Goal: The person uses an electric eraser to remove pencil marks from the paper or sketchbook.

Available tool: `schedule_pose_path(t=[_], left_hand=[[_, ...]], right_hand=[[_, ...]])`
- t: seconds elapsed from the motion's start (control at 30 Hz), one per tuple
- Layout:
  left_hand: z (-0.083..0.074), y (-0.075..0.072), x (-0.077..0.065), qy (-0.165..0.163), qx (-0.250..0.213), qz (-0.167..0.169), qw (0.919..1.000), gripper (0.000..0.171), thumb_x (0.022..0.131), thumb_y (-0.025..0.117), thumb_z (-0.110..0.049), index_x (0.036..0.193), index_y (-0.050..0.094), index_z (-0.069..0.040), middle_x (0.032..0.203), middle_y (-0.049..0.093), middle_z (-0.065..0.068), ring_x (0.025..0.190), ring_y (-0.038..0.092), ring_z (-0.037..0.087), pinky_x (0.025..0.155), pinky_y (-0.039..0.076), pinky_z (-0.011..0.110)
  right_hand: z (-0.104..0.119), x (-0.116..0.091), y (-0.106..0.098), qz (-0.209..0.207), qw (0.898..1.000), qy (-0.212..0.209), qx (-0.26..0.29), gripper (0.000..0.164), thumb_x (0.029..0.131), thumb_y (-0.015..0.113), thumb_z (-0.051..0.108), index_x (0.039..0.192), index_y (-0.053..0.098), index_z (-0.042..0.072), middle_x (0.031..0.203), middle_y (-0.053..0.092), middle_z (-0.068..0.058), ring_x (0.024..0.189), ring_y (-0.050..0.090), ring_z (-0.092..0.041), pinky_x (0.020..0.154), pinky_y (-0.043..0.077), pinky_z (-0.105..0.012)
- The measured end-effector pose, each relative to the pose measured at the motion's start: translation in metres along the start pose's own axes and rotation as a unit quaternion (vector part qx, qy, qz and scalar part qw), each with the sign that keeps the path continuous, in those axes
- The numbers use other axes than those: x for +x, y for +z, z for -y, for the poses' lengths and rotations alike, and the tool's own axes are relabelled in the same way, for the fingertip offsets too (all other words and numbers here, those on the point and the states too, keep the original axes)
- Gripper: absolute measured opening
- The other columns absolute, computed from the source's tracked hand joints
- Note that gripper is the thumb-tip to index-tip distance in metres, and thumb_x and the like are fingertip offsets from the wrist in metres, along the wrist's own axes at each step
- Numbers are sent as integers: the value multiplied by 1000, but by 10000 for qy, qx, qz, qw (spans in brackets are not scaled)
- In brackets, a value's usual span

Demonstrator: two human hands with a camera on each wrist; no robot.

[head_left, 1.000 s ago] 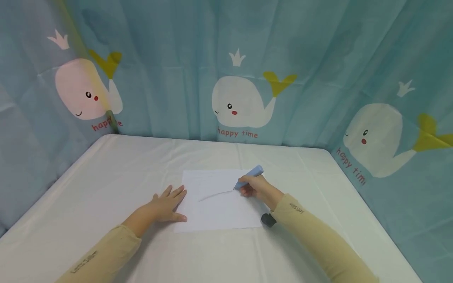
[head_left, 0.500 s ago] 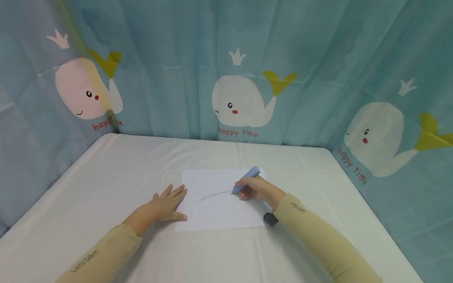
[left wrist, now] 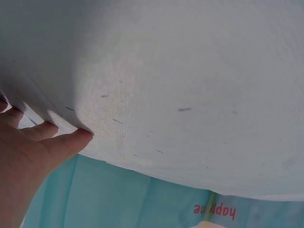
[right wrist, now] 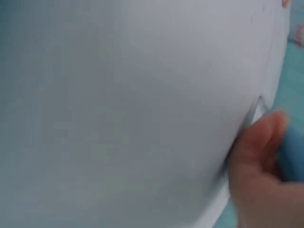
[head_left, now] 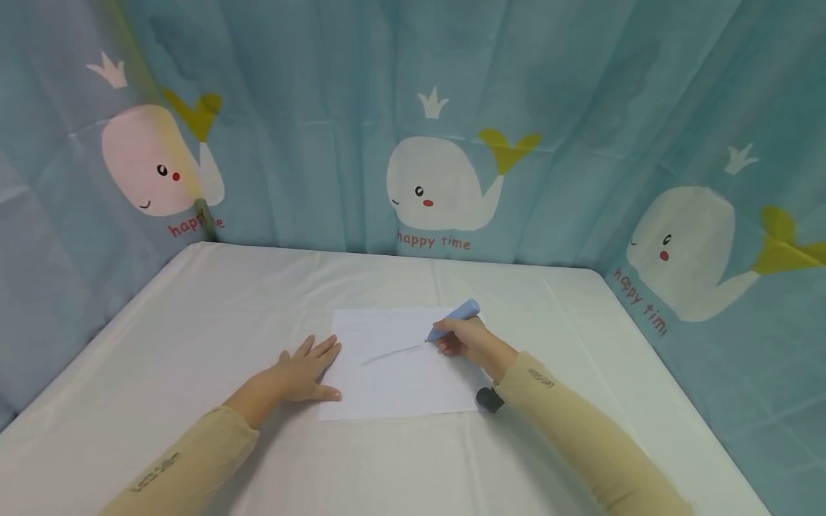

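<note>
A sheet of white paper lies on the table in the head view, with a thin grey line slanting across its middle. My right hand pinches a thick light-blue pen over the paper's right half. The pen's tip is down at the right end of that line, and its rear end points up and to the right. My left hand rests flat with fingers spread at the paper's left edge. In the right wrist view, the pen is blurred and partly hidden behind my fingers.
A white cloth covers the table. Behind it and at both sides hang blue curtains with printed whales. A small black object sits under my right wrist, beside the paper's lower right corner.
The pen and my right hand dip slightly toward me and left, then return up and right to the line's end. The left hand and paper stay in place.
</note>
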State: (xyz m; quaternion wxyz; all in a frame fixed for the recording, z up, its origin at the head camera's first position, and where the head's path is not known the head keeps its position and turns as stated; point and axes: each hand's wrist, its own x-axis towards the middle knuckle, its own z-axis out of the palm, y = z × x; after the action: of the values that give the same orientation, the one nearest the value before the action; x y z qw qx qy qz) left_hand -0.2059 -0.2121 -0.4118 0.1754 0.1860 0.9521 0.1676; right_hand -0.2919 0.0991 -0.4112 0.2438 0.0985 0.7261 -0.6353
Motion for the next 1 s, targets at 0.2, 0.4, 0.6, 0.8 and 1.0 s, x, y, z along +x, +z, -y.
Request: schedule_pose_path(t=[0.2,0.4,0.6,0.8,1.0], left_hand=[[1,0,1,-16,12,-6,10000,97,83,69,-52,150,26,4,158,15,22,140,4,55,97,8,81],[2,2,2,-8,7,-13,10000,97,83,69,-52,150,26,3,159,15,22,140,4,54,97,8,81],[3,2,4,-33,29,-36,10000,98,82,69,-53,151,26,3,159,14,21,141,4,54,97,7,80],[1,2,4,12,-30,-56,10000,98,82,69,-53,150,27,3,158,15,22,140,4,54,97,7,80],[1,1,3,8,-89,-75,9999,98,81,70,-52,149,27,4,158,15,23,140,4,55,97,6,81]], right_hand=[[1,0,2,105,9999,-19,119,20,88,65,9,100,59,-6,66,62,-10,54,57,-13,55,51,-23],[1,1,4,-166,9988,-365,264,18,86,62,6,99,59,-6,65,61,-10,52,57,-13,53,51,-23],[0,2,5,-397,9983,-360,242,19,85,64,5,98,59,-6,64,61,-9,51,57,-13,53,51,-23],[2,0,7,-165,9997,-152,-115,22,87,63,6,103,61,-9,63,60,-9,51,56,-12,53,50,-22],[4,-2,7,24,10000,-59,-58,24,89,64,8,105,59,-9,65,61,-9,51,56,-11,54,50,-21]])
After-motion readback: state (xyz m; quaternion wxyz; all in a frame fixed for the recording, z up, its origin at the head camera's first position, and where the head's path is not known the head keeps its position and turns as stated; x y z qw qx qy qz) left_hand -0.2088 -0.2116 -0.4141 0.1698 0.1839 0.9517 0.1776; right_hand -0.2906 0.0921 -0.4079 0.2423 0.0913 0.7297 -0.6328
